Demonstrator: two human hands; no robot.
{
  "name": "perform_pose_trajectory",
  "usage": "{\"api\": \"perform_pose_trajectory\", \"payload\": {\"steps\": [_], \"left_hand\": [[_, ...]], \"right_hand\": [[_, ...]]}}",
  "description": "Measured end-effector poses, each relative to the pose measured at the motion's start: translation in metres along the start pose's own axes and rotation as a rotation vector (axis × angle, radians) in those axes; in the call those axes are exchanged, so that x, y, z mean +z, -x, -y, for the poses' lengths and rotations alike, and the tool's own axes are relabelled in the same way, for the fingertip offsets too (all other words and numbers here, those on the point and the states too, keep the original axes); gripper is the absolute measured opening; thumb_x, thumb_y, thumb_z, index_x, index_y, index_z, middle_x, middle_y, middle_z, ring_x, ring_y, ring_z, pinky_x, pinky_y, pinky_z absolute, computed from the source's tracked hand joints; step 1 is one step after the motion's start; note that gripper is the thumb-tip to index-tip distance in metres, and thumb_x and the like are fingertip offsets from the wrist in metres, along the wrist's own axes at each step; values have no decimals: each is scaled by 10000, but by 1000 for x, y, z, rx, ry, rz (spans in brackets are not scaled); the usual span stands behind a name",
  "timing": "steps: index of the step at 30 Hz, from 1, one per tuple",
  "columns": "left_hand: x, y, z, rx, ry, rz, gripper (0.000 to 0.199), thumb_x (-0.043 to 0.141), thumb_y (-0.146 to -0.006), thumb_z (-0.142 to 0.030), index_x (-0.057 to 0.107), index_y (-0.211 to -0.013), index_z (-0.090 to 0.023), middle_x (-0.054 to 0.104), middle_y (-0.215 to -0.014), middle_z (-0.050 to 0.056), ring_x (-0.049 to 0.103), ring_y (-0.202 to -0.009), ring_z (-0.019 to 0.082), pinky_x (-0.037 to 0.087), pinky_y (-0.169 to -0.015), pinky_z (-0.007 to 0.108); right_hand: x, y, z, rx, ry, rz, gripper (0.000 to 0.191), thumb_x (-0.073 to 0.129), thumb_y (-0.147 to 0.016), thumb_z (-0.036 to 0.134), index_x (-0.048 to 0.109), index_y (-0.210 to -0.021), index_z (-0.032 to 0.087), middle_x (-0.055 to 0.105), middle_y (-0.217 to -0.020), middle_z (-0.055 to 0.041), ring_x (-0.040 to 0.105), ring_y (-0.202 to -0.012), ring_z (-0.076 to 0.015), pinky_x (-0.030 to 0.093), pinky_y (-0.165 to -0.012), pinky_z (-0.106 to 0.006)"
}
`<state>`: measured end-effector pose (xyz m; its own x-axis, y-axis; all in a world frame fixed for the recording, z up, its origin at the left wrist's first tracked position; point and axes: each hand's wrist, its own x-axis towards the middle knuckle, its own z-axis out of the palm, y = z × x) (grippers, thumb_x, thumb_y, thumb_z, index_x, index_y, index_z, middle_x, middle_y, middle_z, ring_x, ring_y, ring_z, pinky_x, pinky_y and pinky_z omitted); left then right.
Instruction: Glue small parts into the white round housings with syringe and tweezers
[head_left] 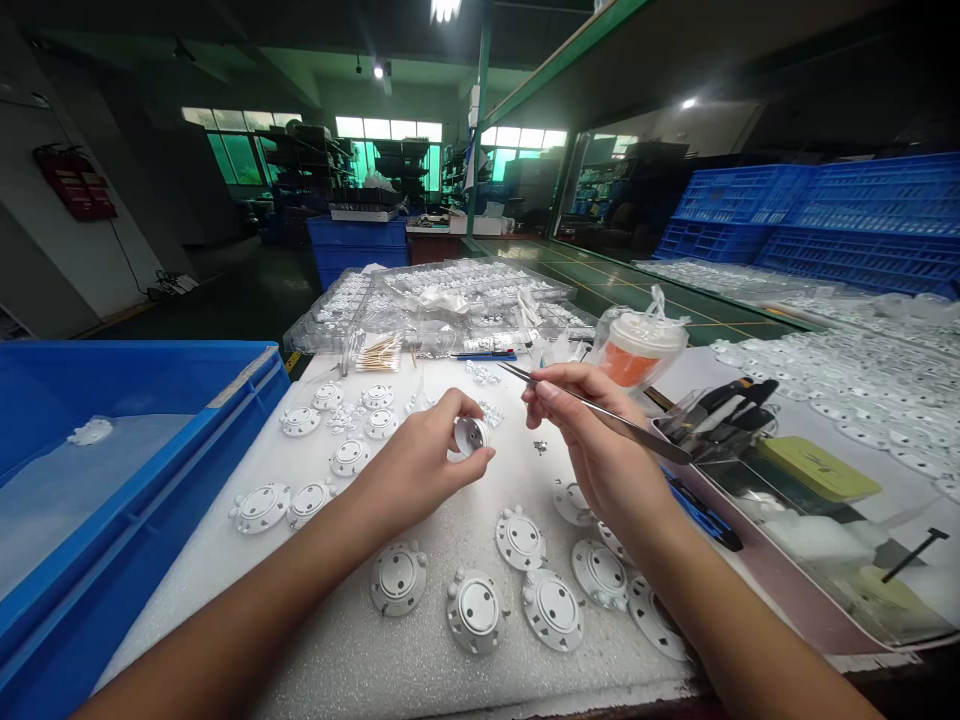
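Note:
Between the thumb and fingers of my left hand (431, 445) is a small round white cap (471, 436), its hollow side turned partly toward me. My right hand (592, 420) grips a pair of dark metal tweezers (615, 418), whose tips point left, above the foam and apart from the cap. Below the tips lies a small cluster of dark bits (540, 447) on the white foam sheet (315, 600). Several white flanged discs with two dark holes, such as this disc (480, 605), lie around both hands. Small white parts (480, 373) sit farther back.
A blue bin (135, 500) stands at the left edge. Behind the foam are cotton swabs (379, 352), a blue pen (486, 356) and clear trays (450, 285) of white parts. On the right are a bagged cup (637, 345) and a tool box (832, 600); blue crates (810, 210) stand beyond.

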<state>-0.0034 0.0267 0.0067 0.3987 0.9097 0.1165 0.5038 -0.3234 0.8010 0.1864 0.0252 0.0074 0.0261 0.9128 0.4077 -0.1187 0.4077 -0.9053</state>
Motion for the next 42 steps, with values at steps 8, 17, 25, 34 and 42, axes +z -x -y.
{"api": "perform_pose_trajectory", "payload": {"steps": [8, 17, 25, 34, 42], "left_hand": [[-2, -5, 18, -107, -23, 71, 361, 725, -739, -437, 557, -984, -232, 599, -863, 16, 557, -769, 225, 350, -644, 289], [-8, -15, 17, -321, 418, -133, 342, 661, -814, -406, 562, -1068, -199, 665, -898, 40, 668, -780, 209, 459, -713, 310], [-12, -19, 8, -345, 979, -317, 93, 606, -834, -199, 564, -889, -137, 642, -928, 103, 653, -913, 187, 558, -882, 336], [-10, -23, 10, -539, 1246, -304, 139, 523, -778, -69, 486, -900, -126, 626, -912, 148, 671, -859, 213, 606, -742, 313], [-11, -22, 7, -559, 1262, -306, 149, 533, -770, -67, 493, -901, -123, 628, -934, 160, 659, -829, 215, 606, -689, 305]], "right_hand": [[1, 2, 0, -5, 6, 14, 104, 699, -861, 279, 681, -955, 238, 674, -859, 6, 613, -741, -129, 479, -747, -280], [0, -2, -3, -29, -25, 14, 180, 742, -833, 272, 658, -986, 231, 694, -812, 15, 644, -745, -132, 492, -745, -284], [-7, -7, 3, 37, 344, 448, 141, 748, -807, 291, 715, -894, 186, 723, -838, -33, 675, -774, -173, 539, -694, -293], [-9, -2, -2, -170, 709, 801, 19, 662, -845, 170, 677, -851, 179, 724, -776, -11, 653, -676, -149, 461, -606, -254], [-8, -1, -3, -92, 753, 870, 38, 624, -855, 169, 632, -818, 165, 701, -755, -19, 624, -649, -144, 438, -587, -245]]}}
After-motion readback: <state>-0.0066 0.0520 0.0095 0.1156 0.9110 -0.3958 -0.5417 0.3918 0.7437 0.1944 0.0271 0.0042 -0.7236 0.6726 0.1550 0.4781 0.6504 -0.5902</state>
